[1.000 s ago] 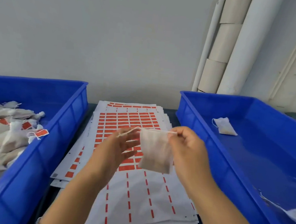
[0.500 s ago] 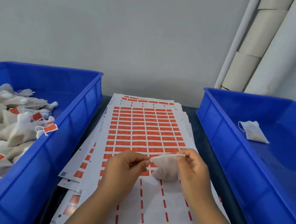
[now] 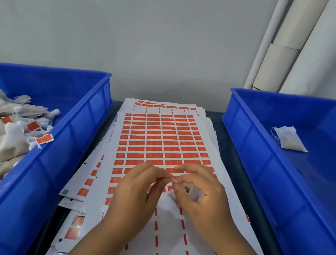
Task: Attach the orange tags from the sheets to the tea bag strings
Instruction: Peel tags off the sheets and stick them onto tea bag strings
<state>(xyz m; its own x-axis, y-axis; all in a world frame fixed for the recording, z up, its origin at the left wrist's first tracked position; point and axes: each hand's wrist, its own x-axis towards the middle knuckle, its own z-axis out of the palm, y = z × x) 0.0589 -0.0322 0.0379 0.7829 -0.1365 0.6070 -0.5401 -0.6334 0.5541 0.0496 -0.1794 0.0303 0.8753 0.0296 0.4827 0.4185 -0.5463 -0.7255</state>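
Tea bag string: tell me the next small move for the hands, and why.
Probably press the string onto an orange tag on the top sheet. Both hands, left hand and right hand, pinch it low over the tag rows, and no tag is on it yet.

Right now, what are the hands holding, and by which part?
The left hand pinches the string; the right hand grips the tea bag near its top.

We see both hands low centre over the tag sheet. Left hand pinches a string end at fingertips; right hand curls round a tea bag, mostly hidden. Tagged bags fill the blue bin at 9 o'clock. Bin at 3 o'clock holds one untagged bag.
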